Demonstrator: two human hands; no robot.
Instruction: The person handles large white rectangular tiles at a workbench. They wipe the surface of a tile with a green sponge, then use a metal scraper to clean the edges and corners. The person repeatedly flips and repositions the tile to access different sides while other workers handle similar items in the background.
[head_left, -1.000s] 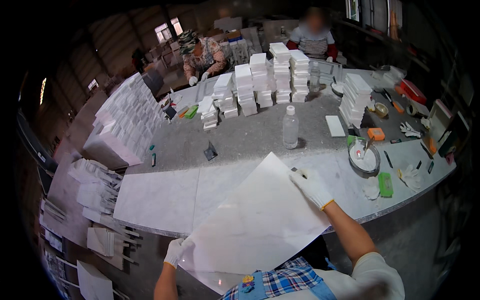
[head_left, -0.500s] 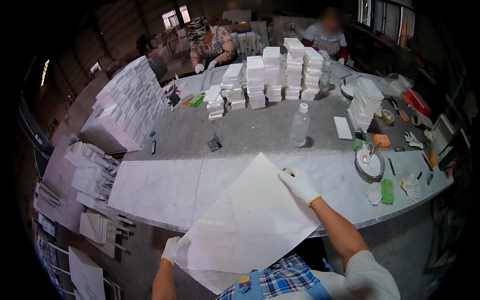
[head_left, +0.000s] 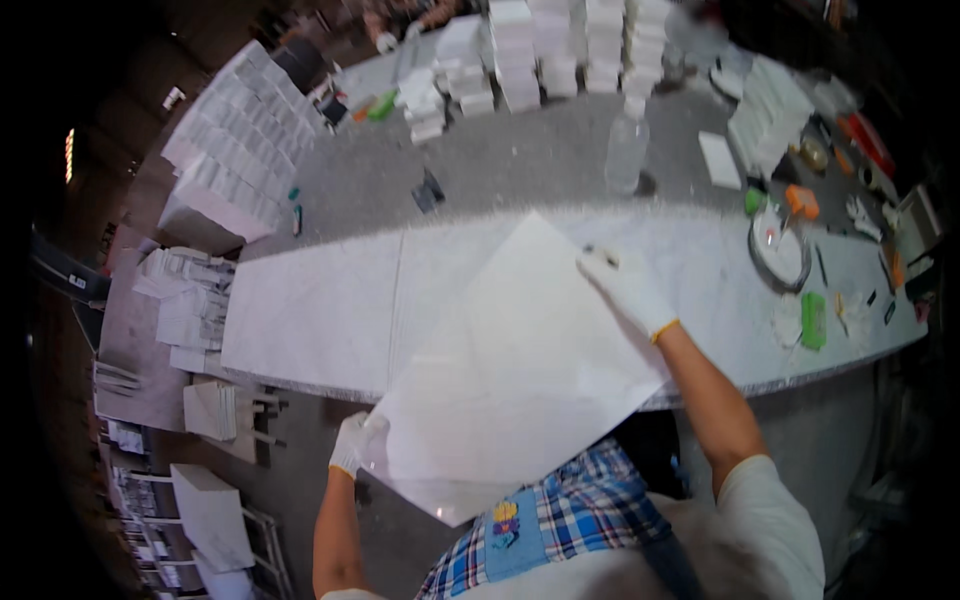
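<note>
Both my hands, in white knit gloves, hold a large thin square slab (head_left: 510, 390) of white, faintly veined, glossy stone or tile. It lies cornerwise, one corner over the worktable and the near corner close to my checked apron. My left hand (head_left: 359, 441) is closed on the slab's left corner, beyond the table's edge. On the far right edge my right hand (head_left: 628, 292) has its fingers closed; a small dark patch shows at those fingertips, and I cannot make out what it is.
White strips stand in a tall stack (head_left: 235, 145) at the left and in several piles (head_left: 515, 60) at the back. A clear bottle (head_left: 627, 155) stands beyond the slab. To the right are a bowl of white material (head_left: 780, 255), a green block (head_left: 812, 320) and an orange block (head_left: 802, 201).
The view has tilted downward, so the table and stacks sit higher in the picture. My hands keep their hold on the slab, whose near corner now shows away from my apron.
</note>
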